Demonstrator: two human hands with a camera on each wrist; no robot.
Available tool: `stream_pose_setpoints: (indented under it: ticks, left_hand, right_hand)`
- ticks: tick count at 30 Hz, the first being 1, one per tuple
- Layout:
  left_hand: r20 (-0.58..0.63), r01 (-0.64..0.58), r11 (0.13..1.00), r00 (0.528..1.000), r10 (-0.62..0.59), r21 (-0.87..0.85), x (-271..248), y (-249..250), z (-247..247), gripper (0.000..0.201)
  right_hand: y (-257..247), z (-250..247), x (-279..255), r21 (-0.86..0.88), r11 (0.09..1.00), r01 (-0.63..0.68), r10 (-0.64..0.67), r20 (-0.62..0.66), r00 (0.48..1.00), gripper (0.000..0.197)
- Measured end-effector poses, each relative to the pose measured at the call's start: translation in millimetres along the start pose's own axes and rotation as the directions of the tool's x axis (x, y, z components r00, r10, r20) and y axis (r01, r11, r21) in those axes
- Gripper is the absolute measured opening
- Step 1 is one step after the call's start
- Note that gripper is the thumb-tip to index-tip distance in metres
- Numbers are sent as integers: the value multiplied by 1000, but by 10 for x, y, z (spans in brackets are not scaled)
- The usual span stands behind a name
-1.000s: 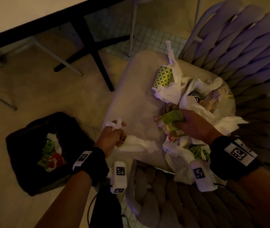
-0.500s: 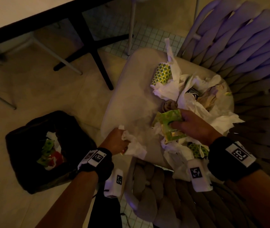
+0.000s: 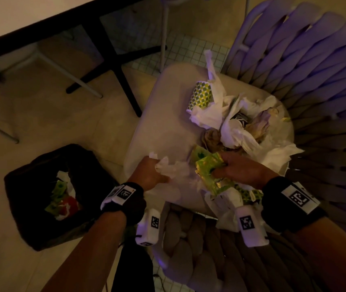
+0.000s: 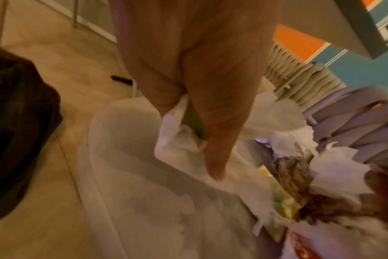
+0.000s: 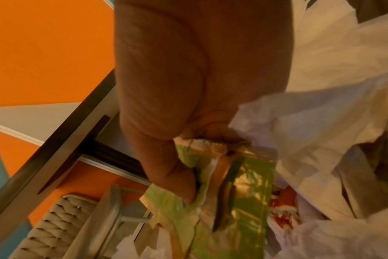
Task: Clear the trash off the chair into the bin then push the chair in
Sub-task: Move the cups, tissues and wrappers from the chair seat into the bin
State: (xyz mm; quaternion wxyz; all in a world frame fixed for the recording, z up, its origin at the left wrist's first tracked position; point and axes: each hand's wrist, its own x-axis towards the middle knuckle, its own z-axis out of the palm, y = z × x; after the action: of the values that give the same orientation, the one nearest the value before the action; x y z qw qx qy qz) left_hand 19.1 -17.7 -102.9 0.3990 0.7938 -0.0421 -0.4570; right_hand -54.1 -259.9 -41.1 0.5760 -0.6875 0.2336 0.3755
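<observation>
A woven chair with a pale seat cushion (image 3: 163,127) carries a heap of trash: a dotted paper cup (image 3: 201,96), crumpled white napkins (image 3: 234,131) and wrappers. My left hand (image 3: 150,173) grips a crumpled white napkin (image 3: 173,168) at the cushion's near edge; in the left wrist view that napkin (image 4: 177,129) is bunched between thumb and fingers with a green scrap. My right hand (image 3: 241,170) holds a green wrapper (image 3: 209,171), pinched by thumb and fingers in the right wrist view (image 5: 230,189). The black bin (image 3: 47,192) stands on the floor to the left, with trash inside.
A dark table edge (image 3: 41,26) and its black leg (image 3: 115,66) stand beyond the chair, with pale metal chair legs (image 3: 79,81) beside them. The woven purple backrest (image 3: 315,70) curves round the right side. Tan floor lies between bin and table.
My left hand has moved from the cushion's edge toward the pile, keeping hold of the white napkin. The right hand has drawn the green wrapper slightly nearer.
</observation>
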Motion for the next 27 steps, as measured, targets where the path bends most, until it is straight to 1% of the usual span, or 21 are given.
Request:
stream_pose_setpoints:
  ticks: [3,5,7,8,9,11,12,15,16,17,18,19,20,22,24,25,27]
  left_hand:
    - [-84,-9,998,996,15,69,24,-26,-2,47]
    - [-84,7,994,996,2,108,26,-20,-4,45]
    - [-66,65,993,996,-59,94,57,-18,-20,44]
    - [-65,87,993,995,-81,86,66,-21,-47,40]
    - [-70,80,993,995,-74,86,60,-19,-80,32]
    - [-75,26,996,997,-20,83,46,-37,-169,8]
    - [-64,3,997,998,2,71,29,-38,-220,9]
    - [-1,16,999,1000,-16,-34,-44,-67,-352,32]
    - [11,23,997,1000,-22,-76,-70,-64,-378,31]
    - [13,39,994,999,-37,-107,-92,-73,-406,23]
    - [13,67,986,998,-66,-151,-130,-70,-428,10]
    - [7,101,976,995,-101,-191,-161,-85,-451,8]
    - [-8,122,969,992,-126,-213,-201,-111,-473,22]
    - [-48,143,966,986,-157,-214,-278,-163,-522,40]
    - [-96,187,961,973,-210,-203,-339,-243,-578,56]
    - [-122,212,956,963,-239,-201,-356,-298,-597,56]
    - [-171,230,952,949,-265,-200,-389,-416,-641,46]
  right_hand:
    - [9,-31,-7,-9,1000,-1,1,-6,1000,26]
    - [26,-50,-15,13,1000,-15,15,-18,1000,29]
    - [34,-71,-33,60,998,-27,28,-17,999,31]
    - [34,-82,-46,92,995,-31,32,-14,999,32]
    - [30,-93,-60,117,993,-33,34,-9,999,33]
    - [14,-122,-80,130,991,-23,26,-18,999,35]
    - [0,-140,-92,126,992,-12,16,-27,999,35]
    - [-62,-193,-137,170,985,18,-10,-47,999,32]
    - [-90,-211,-155,177,983,37,-29,-47,998,29]
    - [-121,-226,-177,183,981,59,-51,-48,998,26]
    - [-149,-239,-196,198,977,82,-73,-51,996,25]
    - [-182,-251,-215,231,968,99,-87,-61,994,28]
    - [-221,-263,-235,283,952,114,-99,-66,993,32]
    - [-325,-279,-287,407,902,145,-126,-71,989,38]
    - [-444,-296,-334,520,833,188,-165,-92,982,32]
    - [-514,-296,-357,560,801,212,-177,-116,977,29]
    - [-679,-251,-409,613,745,263,-209,-160,965,27]
